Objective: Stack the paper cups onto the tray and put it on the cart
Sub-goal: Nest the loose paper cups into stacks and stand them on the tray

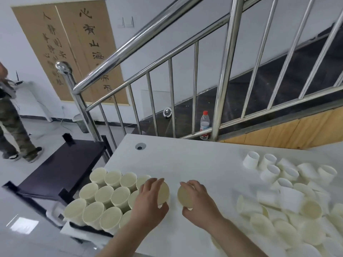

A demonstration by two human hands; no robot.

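Several upside-down paper cups (104,196) stand in rows on a tray (89,228) at the white table's left edge. My left hand (148,199) grips one inverted paper cup (163,193) just right of those rows. My right hand (198,199) grips a second inverted cup (184,196) beside it. A loose heap of paper cups (289,197) covers the table's right side, some upright, some on their sides. The dark cart (61,175) stands on the floor left of the table.
A steel stair railing (228,71) runs behind the table (194,164). A water bottle (204,125) stands on the stairs past the far edge. A person (9,127) stands at the far left near the cart. A cable hole (140,146) sits in the tabletop.
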